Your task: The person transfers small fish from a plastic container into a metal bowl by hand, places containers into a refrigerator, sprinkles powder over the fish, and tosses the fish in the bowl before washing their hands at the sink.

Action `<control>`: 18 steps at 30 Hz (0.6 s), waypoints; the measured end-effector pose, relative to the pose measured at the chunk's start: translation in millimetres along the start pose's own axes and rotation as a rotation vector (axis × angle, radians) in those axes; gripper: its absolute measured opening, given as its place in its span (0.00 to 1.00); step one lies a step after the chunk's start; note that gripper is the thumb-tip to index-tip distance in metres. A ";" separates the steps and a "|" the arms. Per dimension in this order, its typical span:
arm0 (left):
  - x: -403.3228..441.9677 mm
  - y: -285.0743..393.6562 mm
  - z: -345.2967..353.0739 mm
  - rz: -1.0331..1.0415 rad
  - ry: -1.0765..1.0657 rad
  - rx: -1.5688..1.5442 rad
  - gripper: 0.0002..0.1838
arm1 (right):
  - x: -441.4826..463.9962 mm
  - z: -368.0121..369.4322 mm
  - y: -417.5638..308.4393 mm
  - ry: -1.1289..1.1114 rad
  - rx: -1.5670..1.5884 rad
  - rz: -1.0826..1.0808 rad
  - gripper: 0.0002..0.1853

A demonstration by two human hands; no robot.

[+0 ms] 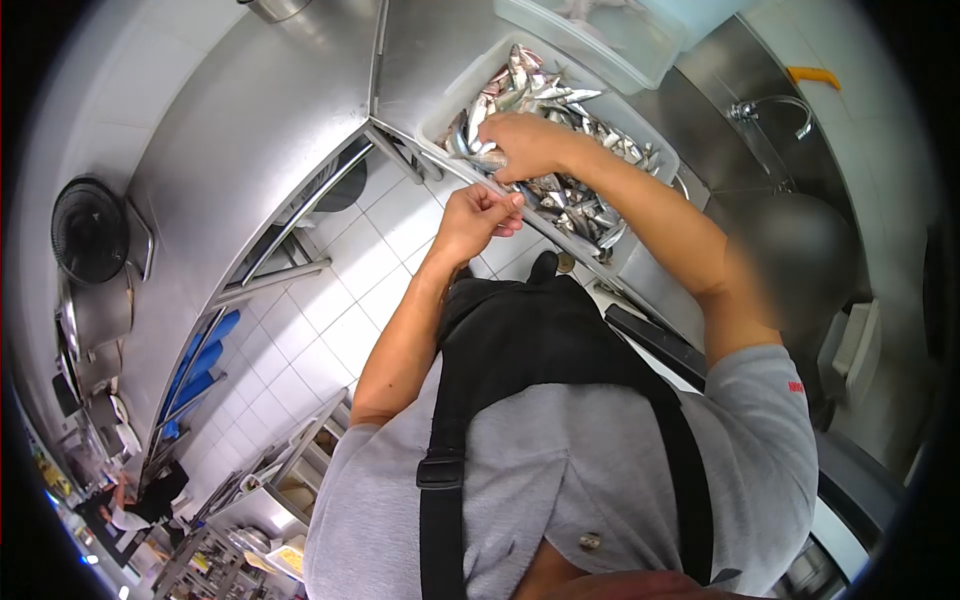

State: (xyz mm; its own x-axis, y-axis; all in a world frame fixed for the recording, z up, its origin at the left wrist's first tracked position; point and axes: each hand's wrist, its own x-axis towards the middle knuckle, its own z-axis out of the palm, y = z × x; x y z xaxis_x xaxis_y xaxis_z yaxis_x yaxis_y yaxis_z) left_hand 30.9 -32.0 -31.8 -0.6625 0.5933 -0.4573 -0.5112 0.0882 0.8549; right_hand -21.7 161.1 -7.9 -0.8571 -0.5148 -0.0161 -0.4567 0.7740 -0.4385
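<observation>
A pale plastic tub (428, 128) full of small silvery fish (575, 205) sits on the steel counter. My right hand (528, 146) reaches over its near rim, palm down, with the fingers curled round a fish (490, 160) at the tub's left end; the fingertips are partly hidden. Just outside the near rim, my left hand (482, 222) is closed, thumb and fingers pressed together. Whatever it may hold is too small to make out.
Behind the tub stands a clear plastic container (600, 45). A tap (780, 108) and a yellow-orange handle (815, 76) are at the right. A steel counter (260, 110) curves along the left, with a black round fan-like object (90, 232). White floor tiles (335, 300) show below.
</observation>
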 end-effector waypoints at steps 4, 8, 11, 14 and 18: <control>-2.1 4.5 2.2 -0.005 0.005 0.004 0.19 | -15.0 -11.2 -18.6 -0.040 0.034 0.182 0.21; -2.2 1.1 1.7 0.003 0.007 0.015 0.19 | -37.1 -12.3 26.2 0.148 0.294 0.103 0.21; -1.9 3.2 1.6 0.010 0.034 0.035 0.18 | -75.2 -59.9 19.6 0.262 0.509 0.249 0.21; -1.0 -2.1 4.5 0.010 0.036 0.028 0.17 | -133.0 -102.2 21.5 0.369 0.769 0.447 0.22; 0.1 -1.2 5.2 -0.007 0.050 0.019 0.16 | -225.4 -137.3 27.7 0.711 0.684 0.676 0.23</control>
State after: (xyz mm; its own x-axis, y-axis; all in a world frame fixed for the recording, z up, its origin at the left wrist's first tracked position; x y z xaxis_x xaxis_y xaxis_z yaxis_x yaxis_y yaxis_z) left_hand 34.3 -28.0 -31.6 -0.6857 0.5519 -0.4746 -0.5059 0.1074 0.8559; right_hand 126.1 349.2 107.0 -0.9134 0.4066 -0.0212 0.1739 0.3425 -0.9233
